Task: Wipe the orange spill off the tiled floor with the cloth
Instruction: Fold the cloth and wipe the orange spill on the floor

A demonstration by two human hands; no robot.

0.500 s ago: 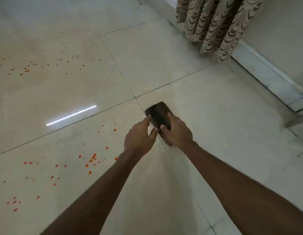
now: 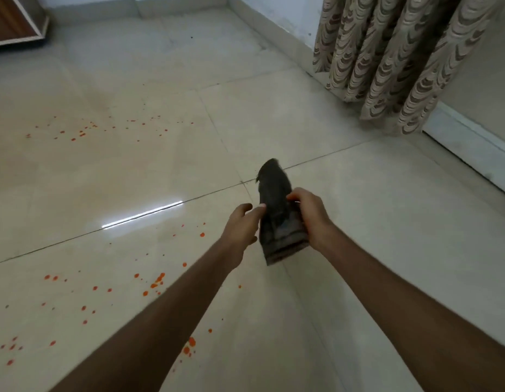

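A dark grey folded cloth (image 2: 276, 210) hangs in the air above the cream tiled floor (image 2: 358, 222). My right hand (image 2: 309, 215) grips its right edge. My left hand (image 2: 242, 222) is beside its left edge, fingertips touching the fabric. Orange spill drops are scattered over the floor to the left: a near patch (image 2: 153, 284) below my left forearm and a far patch (image 2: 81, 132) further back. More drops (image 2: 189, 345) show close to my left arm.
A patterned curtain (image 2: 401, 60) hangs at the back right above a white skirting (image 2: 471, 142). A wooden furniture corner (image 2: 13, 21) sits at the top left. A bright light reflection (image 2: 142, 215) lies on the tile joint.
The cloth has opened out longer and now hangs between my hands. The view has tilted up, showing more of the far floor and wall.
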